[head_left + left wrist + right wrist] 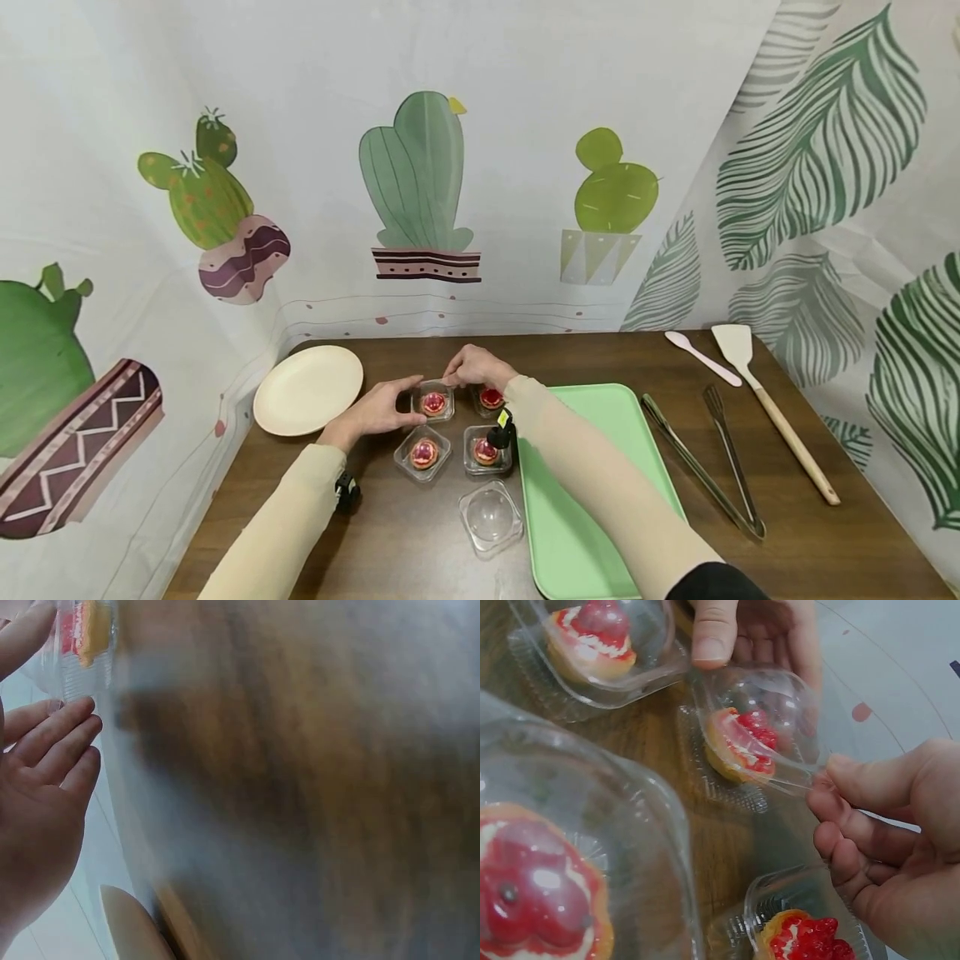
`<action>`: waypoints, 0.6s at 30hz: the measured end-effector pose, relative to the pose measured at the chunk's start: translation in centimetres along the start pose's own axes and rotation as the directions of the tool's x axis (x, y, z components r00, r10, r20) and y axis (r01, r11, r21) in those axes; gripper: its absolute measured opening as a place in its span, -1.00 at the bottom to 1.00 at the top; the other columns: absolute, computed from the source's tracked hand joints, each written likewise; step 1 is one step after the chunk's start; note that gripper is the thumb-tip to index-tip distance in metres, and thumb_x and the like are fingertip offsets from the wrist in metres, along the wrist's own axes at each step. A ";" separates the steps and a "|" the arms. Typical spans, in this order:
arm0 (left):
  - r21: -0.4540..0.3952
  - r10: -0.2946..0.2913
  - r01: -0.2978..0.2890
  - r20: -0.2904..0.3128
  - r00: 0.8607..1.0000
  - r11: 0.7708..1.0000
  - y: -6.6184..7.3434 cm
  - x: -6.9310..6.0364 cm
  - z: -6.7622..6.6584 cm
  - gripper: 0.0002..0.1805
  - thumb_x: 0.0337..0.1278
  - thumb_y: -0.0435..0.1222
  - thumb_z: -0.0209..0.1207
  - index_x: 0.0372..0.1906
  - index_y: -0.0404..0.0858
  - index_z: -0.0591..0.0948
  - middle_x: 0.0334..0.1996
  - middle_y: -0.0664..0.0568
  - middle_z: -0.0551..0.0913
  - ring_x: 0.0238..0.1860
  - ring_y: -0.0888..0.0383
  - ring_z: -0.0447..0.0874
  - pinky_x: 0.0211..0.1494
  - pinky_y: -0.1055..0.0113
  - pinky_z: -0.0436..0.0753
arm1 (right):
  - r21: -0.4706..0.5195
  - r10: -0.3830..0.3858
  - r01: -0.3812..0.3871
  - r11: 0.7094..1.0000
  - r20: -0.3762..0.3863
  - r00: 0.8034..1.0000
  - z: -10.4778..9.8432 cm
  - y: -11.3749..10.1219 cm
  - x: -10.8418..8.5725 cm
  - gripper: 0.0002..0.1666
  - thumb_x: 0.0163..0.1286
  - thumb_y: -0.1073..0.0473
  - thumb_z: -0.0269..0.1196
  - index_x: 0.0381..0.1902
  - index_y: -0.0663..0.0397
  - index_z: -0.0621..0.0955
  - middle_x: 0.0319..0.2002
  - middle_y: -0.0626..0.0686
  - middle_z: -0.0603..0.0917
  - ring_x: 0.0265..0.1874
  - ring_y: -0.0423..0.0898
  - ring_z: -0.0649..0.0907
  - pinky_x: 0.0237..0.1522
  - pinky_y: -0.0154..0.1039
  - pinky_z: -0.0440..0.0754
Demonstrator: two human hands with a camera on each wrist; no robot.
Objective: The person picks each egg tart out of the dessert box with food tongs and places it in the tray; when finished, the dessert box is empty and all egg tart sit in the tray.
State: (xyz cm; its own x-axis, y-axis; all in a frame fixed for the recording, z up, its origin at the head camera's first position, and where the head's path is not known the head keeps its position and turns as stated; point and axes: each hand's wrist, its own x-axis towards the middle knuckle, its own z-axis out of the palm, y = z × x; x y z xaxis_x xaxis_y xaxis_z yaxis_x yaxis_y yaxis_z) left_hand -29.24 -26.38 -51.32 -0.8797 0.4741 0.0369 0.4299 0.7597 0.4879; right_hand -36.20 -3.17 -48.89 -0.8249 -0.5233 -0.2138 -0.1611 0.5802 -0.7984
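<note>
Nearest, at lower centre of the head view, a clear domed plastic piece point(491, 518) lies on the dark brown wooden surface point(393, 546). Right of it, a green tray point(570, 542) runs up from the bottom edge, partly covered by the right sleeve point(607, 492).

A little farther up stand two clear boxes, each with a red-topped tart inside: the near left box point(422, 454) turned at an angle, and the near right box point(487, 452), partly behind the right wrist camera point(502, 431).

Behind these, just left of the frame's middle, is the box being handled point(432, 400), its red tart point(433, 404) sitting within. The left hand point(381, 407) spans this box, thumb at the near edge and forefinger at the far; that grip is as wide as the box. The right hand point(478, 367) pinches a corner of its clear lid point(780, 694) in a narrow grip (whether the lid is loose there, I cannot tell). The far right box point(489, 400) sits under the right wrist, partly hidden.

At left, near the back, rests an oval cream plate point(307, 390). At right lie metal tongs point(701, 467), spread apart, a white spatula point(780, 417) with a wooden handle, and, farther back, a pale pink spoon point(702, 358). A cactus-and-leaf printed cloth point(517, 167) fills the upper frame.
</note>
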 end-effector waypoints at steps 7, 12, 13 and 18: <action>-0.021 -0.022 0.022 -0.004 1.000 1.000 -0.1 0.0 -0.3 -0.06 -0.11 0.08 0.44 0.37 -0.26 0.38 0.23 -0.15 0.55 0.25 -0.06 0.51 0.32 -0.01 0.47 | 0.182 0.028 -0.036 0.983 0.046 0.999 -0.3 0.2 0.0 -0.89 0.24 0.26 0.36 -0.32 0.20 0.77 -0.50 -0.04 0.71 -0.53 -0.20 0.59 -0.42 -0.36 0.59; -0.040 -0.017 0.017 0.008 1.000 0.999 -0.1 -0.1 -0.4 -0.14 -0.09 0.02 0.44 0.33 -0.25 0.42 0.20 -0.12 0.58 0.23 -0.02 0.53 0.30 0.01 0.49 | 0.239 0.019 -0.036 0.970 0.074 0.997 -0.4 0.3 0.0 -0.87 0.25 0.27 0.36 -0.30 0.26 0.75 -0.48 -0.03 0.71 -0.48 -0.17 0.62 -0.33 -0.33 0.64; -0.047 -0.015 0.016 0.013 1.000 0.999 -0.1 -0.1 -0.5 -0.15 -0.08 0.01 0.44 0.33 -0.25 0.42 0.20 -0.12 0.58 0.23 -0.02 0.53 0.30 0.01 0.49 | 0.253 0.013 -0.034 0.967 0.085 0.996 -0.4 0.4 0.1 -0.87 0.25 0.28 0.35 -0.30 0.27 0.74 -0.48 -0.04 0.70 -0.48 -0.18 0.62 -0.32 -0.33 0.65; -0.051 -0.010 0.011 0.031 0.999 0.999 0.1 -0.3 -0.7 -0.17 -0.06 0.00 0.44 0.32 -0.23 0.43 0.21 -0.11 0.57 0.24 -0.03 0.53 0.29 0.00 0.49 | 0.373 -0.022 -0.036 0.927 0.149 0.989 -0.6 1.0 0.2 -0.87 0.28 0.32 0.31 -0.26 0.33 0.71 -0.49 -0.06 0.66 -0.48 -0.18 0.59 -0.31 -0.32 0.61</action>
State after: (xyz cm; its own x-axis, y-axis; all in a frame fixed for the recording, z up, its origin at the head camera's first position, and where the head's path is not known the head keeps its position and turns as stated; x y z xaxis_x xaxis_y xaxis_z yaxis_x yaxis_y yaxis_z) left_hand -29.10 -26.72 -50.64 -0.8772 0.4802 0.0049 0.4088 0.7414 0.5321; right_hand -36.86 -2.34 -49.37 -0.7312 -0.6230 -0.2778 0.0822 0.3238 -0.9425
